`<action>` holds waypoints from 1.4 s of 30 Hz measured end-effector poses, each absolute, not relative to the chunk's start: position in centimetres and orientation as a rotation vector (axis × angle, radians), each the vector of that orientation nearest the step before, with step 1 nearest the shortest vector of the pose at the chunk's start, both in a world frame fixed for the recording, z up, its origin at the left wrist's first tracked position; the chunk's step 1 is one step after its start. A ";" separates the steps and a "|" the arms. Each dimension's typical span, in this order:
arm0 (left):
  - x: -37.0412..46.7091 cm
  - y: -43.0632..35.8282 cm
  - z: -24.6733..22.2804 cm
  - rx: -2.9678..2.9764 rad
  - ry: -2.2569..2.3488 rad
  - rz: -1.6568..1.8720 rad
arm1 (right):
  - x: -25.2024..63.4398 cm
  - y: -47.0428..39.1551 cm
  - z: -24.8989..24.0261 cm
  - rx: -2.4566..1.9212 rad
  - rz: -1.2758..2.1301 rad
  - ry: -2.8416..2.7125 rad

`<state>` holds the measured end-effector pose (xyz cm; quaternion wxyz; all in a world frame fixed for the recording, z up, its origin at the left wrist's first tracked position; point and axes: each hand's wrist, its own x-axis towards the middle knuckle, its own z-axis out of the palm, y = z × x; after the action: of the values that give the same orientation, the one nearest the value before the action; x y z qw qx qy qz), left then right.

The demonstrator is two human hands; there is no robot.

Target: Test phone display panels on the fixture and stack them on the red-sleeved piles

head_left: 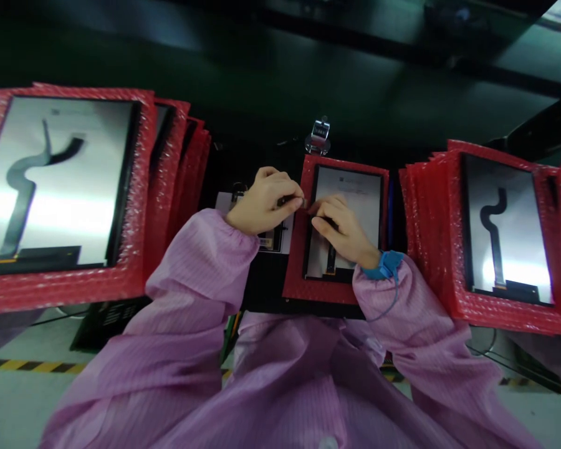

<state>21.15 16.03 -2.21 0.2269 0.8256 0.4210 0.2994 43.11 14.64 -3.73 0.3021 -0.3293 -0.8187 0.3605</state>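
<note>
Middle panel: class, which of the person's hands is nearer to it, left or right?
Right. The right hand is over the panel; the left hand is beside it, fingers at the red wrap's left edge.

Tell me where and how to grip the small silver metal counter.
Pinch the raised block of the small silver metal counter by its left and right sides, probably best from above: it stands up over a wider rounded base, and the red plastic sheet lies close on the near side.
</note>
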 end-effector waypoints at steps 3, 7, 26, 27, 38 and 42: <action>21.5 15.8 -2.5 2.313 1.172 0.743 | 43.2 14.6 -3.9 -0.907 0.876 -2.215; 21.9 15.6 -2.8 2.345 1.149 0.749 | 43.1 14.4 -3.8 -0.954 0.858 -2.229; 22.0 15.6 -3.1 2.429 1.115 0.768 | 42.9 14.4 -4.3 -0.999 0.713 -2.198; 22.0 15.6 -3.1 2.439 1.115 0.755 | 42.9 14.4 -4.4 -0.995 0.703 -2.195; 22.0 15.6 -3.0 2.454 1.099 0.718 | 42.9 14.4 -4.5 -0.971 0.710 -2.190; 22.0 15.6 -2.9 2.449 1.120 0.673 | 43.0 14.4 -4.3 -0.974 0.720 -2.194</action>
<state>21.95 15.58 -2.86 0.1816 0.8676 0.3968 0.2385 42.96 14.40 -4.34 0.3124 -0.3692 -0.8317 0.2727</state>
